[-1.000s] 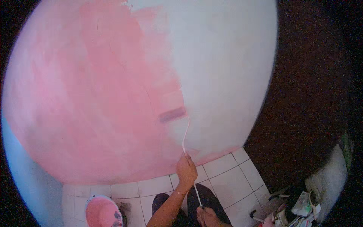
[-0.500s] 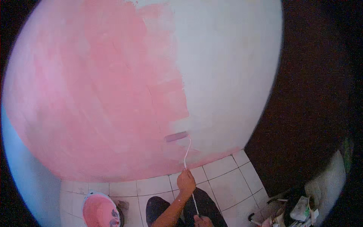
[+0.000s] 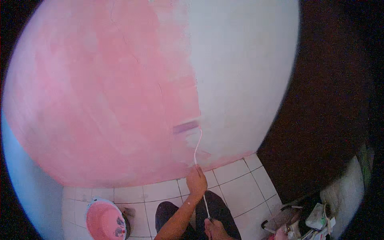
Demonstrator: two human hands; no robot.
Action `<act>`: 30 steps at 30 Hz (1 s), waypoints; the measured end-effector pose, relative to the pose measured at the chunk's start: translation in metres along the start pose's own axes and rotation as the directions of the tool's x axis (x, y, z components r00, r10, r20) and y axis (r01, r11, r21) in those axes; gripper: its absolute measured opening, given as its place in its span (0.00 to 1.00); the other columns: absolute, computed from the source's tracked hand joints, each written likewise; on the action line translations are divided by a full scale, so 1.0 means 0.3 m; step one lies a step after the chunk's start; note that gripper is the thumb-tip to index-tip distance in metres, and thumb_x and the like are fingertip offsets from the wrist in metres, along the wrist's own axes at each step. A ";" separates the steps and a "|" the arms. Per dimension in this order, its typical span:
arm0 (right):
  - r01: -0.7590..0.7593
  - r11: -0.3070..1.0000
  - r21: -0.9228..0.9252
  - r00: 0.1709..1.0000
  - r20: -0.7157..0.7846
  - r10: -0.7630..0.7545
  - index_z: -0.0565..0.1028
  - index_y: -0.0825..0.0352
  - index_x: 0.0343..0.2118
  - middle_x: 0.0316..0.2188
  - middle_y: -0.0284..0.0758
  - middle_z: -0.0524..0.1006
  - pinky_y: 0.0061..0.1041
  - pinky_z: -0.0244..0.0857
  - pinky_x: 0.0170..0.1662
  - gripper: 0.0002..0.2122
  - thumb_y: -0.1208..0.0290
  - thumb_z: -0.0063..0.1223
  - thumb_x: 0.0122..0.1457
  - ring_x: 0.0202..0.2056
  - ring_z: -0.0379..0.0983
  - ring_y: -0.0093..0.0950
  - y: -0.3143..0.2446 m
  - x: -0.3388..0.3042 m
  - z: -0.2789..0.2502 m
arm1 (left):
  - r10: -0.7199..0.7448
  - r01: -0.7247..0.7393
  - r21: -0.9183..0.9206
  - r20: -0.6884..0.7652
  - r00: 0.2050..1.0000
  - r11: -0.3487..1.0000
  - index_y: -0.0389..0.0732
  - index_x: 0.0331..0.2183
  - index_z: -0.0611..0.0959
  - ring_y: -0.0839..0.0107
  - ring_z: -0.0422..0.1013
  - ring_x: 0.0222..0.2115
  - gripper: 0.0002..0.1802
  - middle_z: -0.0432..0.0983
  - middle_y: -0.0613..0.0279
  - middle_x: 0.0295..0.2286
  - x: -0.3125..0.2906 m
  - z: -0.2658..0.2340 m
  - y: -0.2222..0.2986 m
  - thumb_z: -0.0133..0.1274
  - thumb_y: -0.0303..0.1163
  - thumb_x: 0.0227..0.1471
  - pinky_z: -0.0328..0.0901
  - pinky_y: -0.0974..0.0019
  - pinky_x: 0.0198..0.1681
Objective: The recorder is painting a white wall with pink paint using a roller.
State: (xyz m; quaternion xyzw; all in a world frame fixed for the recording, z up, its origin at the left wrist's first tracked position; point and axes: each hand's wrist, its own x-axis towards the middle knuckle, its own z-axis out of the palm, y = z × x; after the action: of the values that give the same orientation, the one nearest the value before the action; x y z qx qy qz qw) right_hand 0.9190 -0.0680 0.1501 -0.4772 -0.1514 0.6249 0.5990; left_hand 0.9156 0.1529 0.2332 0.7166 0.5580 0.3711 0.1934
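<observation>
The one view looks from the wearer's head, tilted down and forward, upright and very wide. It faces the wall (image 3: 240,72) and takes in a strip of floor (image 3: 240,190) below; the left hand (image 3: 197,182) and right hand (image 3: 216,229) sit nearer, low in view. Fisheye bends the wall's edges.

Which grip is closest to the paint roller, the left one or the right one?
The left grip. It holds the thin rod higher up, nearer the paint roller, while the right grip is lower down, farther away.
</observation>
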 end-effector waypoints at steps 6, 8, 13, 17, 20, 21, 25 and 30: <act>-0.067 0.987 0.146 0.993 0.101 0.053 0.68 0.66 0.32 0.15 0.31 0.68 0.26 0.64 0.13 0.11 0.62 0.47 0.56 0.12 0.65 0.25 -0.079 -0.010 0.005 | 0.067 -0.074 -0.070 -0.087 0.994 0.995 0.33 0.24 0.72 0.43 0.67 0.21 0.21 0.69 0.42 0.18 0.016 0.000 0.014 0.31 0.39 0.57 0.59 0.45 0.26; 0.060 0.878 -0.476 0.998 0.039 -0.047 0.68 0.65 0.33 0.15 0.30 0.67 0.22 0.59 0.12 0.13 0.59 0.48 0.56 0.11 0.62 0.21 -0.086 -0.003 0.006 | -0.005 0.004 -0.049 -0.014 1.000 0.999 0.34 0.24 0.71 0.44 0.67 0.22 0.20 0.69 0.43 0.18 0.016 0.013 0.010 0.31 0.38 0.57 0.60 0.45 0.27; 0.088 0.966 -0.243 0.996 0.001 -0.090 0.68 0.62 0.24 0.11 0.28 0.63 0.19 0.55 0.12 0.17 0.52 0.42 0.57 0.09 0.57 0.18 -0.117 -0.010 0.045 | 0.055 -0.060 -0.041 -0.104 0.993 0.997 0.34 0.24 0.71 0.44 0.67 0.22 0.20 0.69 0.43 0.18 0.012 0.028 0.009 0.32 0.38 0.57 0.60 0.46 0.26; 0.075 0.885 -0.459 0.997 0.059 -0.054 0.65 0.61 0.18 0.08 0.26 0.59 0.18 0.54 0.13 0.21 0.48 0.38 0.57 0.09 0.55 0.18 -0.193 -0.070 0.099 | 0.035 -0.037 -0.045 -0.063 0.997 0.998 0.34 0.24 0.71 0.44 0.67 0.21 0.20 0.69 0.44 0.18 0.009 0.010 0.013 0.32 0.38 0.57 0.60 0.46 0.25; 0.001 0.865 -0.502 0.993 -0.100 -0.060 0.64 0.60 0.17 0.07 0.26 0.58 0.19 0.52 0.13 0.22 0.47 0.37 0.57 0.08 0.54 0.18 -0.236 -0.112 0.127 | -0.013 0.012 -0.064 -0.016 1.000 0.998 0.34 0.25 0.72 0.44 0.67 0.24 0.20 0.70 0.44 0.20 0.006 0.001 0.019 0.32 0.39 0.57 0.60 0.47 0.28; 0.009 0.864 -0.503 0.994 -0.092 -0.063 0.64 0.60 0.17 0.07 0.26 0.58 0.19 0.52 0.13 0.22 0.47 0.37 0.57 0.08 0.54 0.18 -0.240 -0.124 0.133 | 0.024 -0.028 -0.063 -0.057 0.998 0.998 0.34 0.25 0.72 0.44 0.67 0.24 0.20 0.70 0.44 0.20 0.002 -0.004 0.019 0.32 0.39 0.57 0.60 0.47 0.28; 0.089 0.876 -0.475 0.996 0.018 -0.092 0.64 0.59 0.16 0.07 0.26 0.58 0.21 0.51 0.13 0.21 0.50 0.35 0.59 0.09 0.53 0.19 -0.228 -0.140 0.136 | -0.046 0.045 -0.190 -0.003 0.999 0.981 0.32 0.26 0.72 0.44 0.66 0.28 0.21 0.69 0.41 0.24 -0.030 -0.038 -0.009 0.31 0.39 0.57 0.59 0.48 0.33; 0.031 0.852 -0.522 0.981 0.181 0.075 0.65 0.60 0.18 0.11 0.26 0.63 0.21 0.50 0.14 0.18 0.57 0.36 0.61 0.11 0.54 0.19 -0.249 -0.104 0.152 | -0.174 0.134 -0.258 -0.139 0.975 0.957 0.31 0.28 0.72 0.43 0.65 0.28 0.21 0.68 0.40 0.24 -0.036 -0.183 -0.144 0.32 0.39 0.57 0.57 0.47 0.31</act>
State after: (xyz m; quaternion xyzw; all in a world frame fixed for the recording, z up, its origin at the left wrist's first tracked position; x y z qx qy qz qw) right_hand 0.9234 -0.0609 0.2427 -0.5601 -0.3678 0.6106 0.4221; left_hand 0.8452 0.1481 0.2356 0.6091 0.5754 0.4777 0.2640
